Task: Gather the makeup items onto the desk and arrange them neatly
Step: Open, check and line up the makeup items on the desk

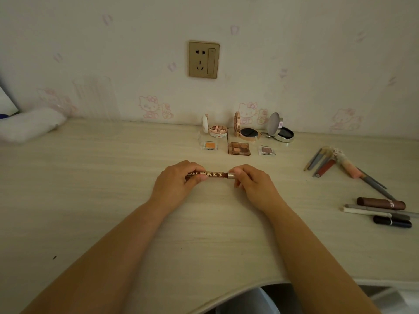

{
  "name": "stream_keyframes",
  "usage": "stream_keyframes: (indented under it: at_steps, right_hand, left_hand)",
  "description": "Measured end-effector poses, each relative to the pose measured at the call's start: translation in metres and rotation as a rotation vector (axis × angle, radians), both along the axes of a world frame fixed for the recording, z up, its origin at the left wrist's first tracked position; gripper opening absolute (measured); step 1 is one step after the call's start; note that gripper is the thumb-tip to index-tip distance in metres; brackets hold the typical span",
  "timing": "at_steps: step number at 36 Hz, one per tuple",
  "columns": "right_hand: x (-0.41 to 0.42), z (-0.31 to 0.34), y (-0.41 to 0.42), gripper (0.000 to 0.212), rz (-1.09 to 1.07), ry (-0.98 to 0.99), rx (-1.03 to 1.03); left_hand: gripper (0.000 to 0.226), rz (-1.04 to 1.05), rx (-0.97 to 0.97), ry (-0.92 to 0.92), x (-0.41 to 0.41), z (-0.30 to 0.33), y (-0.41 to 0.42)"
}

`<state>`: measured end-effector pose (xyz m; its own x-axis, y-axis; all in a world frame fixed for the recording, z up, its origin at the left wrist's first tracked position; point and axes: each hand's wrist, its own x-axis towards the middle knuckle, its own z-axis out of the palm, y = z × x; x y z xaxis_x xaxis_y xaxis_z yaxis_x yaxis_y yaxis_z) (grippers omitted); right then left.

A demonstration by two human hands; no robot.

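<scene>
Three open round compacts (249, 130) stand along the desk's (90, 177) back edge, with three small eyeshadow pans (239, 148) just before them. Two hands (174, 184) share one brown tube (210, 174). Near the right edge lie about ten pencils and tubes (353, 177); the exact count is unclear.

You sit in a home bedroom: cartoon-cat wallpaper (149, 107), a wall socket (204, 59), makeup compacts (248, 132) on a pale counter (90, 189).

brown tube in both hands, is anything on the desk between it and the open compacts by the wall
Nothing visible blocks it. The brown tube, held by the left hand and right hand, faces bare desk up to the small eyeshadow pans, which lie just before the open compacts.
</scene>
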<state>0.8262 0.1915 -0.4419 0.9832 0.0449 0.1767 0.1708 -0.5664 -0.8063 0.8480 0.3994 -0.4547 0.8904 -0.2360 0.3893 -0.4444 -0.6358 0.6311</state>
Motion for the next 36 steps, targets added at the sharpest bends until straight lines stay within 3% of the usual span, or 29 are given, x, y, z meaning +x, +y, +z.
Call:
stream_keyframes:
  at_steps: [5,18,23,36]
  right_hand:
    - [0.001,0.0,-0.001,0.015,-0.003,0.01,-0.021]
    - [0.036,0.013,-0.022,0.016,-0.134,-0.038,-0.183]
    - [0.056,0.007,-0.027,0.015,-0.245,-0.037,-0.1]
    - [0.076,-0.006,-0.027,0.02,-0.226,-0.037,-0.36]
  left_hand:
    - [0.014,0.014,0.025,-0.016,0.002,-0.002,0.001]
    - [0.021,-0.06,-0.002,0.161,0.039,0.016,-0.003]
    - [0.018,-0.023,-0.043,0.137,0.059,0.017,-0.012]
    - [0.017,0.104,0.073,0.038,0.087,0.003,-0.003]
